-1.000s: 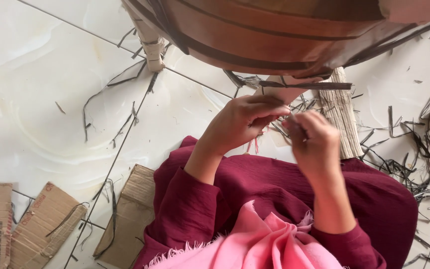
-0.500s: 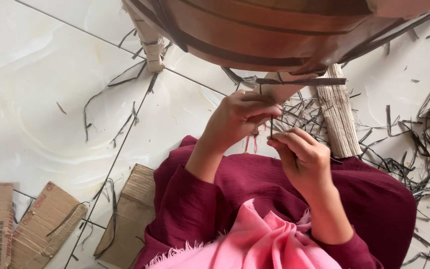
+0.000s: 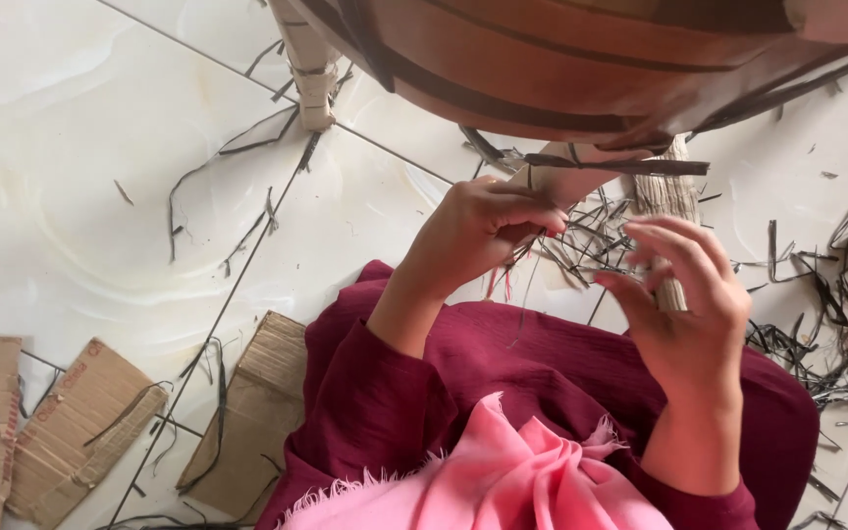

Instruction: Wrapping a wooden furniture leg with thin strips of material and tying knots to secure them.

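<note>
The left hand (image 3: 488,231) is curled shut, fingertips pinched on a thin dark strip (image 3: 532,257) just under the lower rim of the brown basket (image 3: 542,69). The strip runs out from the fingers toward the person's lap, its long axis roughly upright in the view with a slight slant; its upper end is hidden inside the fingers, and its lower part fades against the maroon garment (image 3: 542,363), so where it ends is hard to make out. A second, flatter dark strip (image 3: 620,165) lies crosswise along the basket's underside, just above the left hand, pointing left to right.

The right hand (image 3: 689,304) is raised beside the left one, apart from it, fingers spread and loosely bent, closed on nothing that can be seen; whether a fine strand passes between its fingers cannot be told.

Behind the right hand stands a pale ribbed bundle (image 3: 669,196), partly covered by the fingers. The basket is cut off by the top edge. Dark offcuts (image 3: 836,324) litter the tiled floor (image 3: 80,177) toward its right edge, and cardboard pieces (image 3: 71,432) lie near its lower left corner.
</note>
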